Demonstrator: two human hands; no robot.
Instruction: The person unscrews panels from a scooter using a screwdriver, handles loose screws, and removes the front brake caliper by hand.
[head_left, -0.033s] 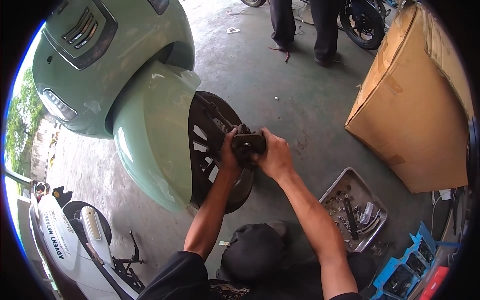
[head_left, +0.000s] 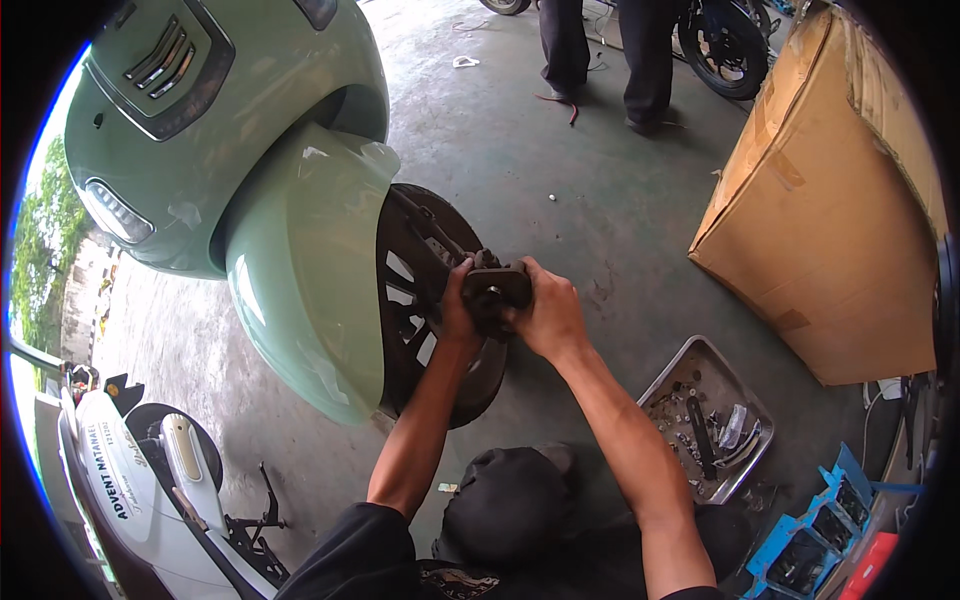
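Beside the front wheel [head_left: 455, 385] of a pale green scooter, a dark, dirty metal part [head_left: 497, 290] with a flat plate and a bright bolt near its middle sits between my hands. It looks like a brake caliper, though its exact kind is hard to tell. My left hand [head_left: 460, 308] is closed on its left side, the thumb near the top edge. On the right side, my right hand [head_left: 550, 308] grips it with fingers bent around the edge. The wheel's hub behind the part is mostly hidden. A green front fender [head_left: 310, 270] covers the wheel's upper left.
At right lies a metal tray [head_left: 690, 350] with small hardware and a dark bar. Beyond stands a large cardboard box [head_left: 820, 220]; a blue toolbox [head_left: 810, 535] is lower right. A white scooter [head_left: 130, 480] stands lower left. Another person's legs [head_left: 648, 60] show at the top.
My hands and the dark part stay as they were. The other person's legs at the top have shifted very slightly left.
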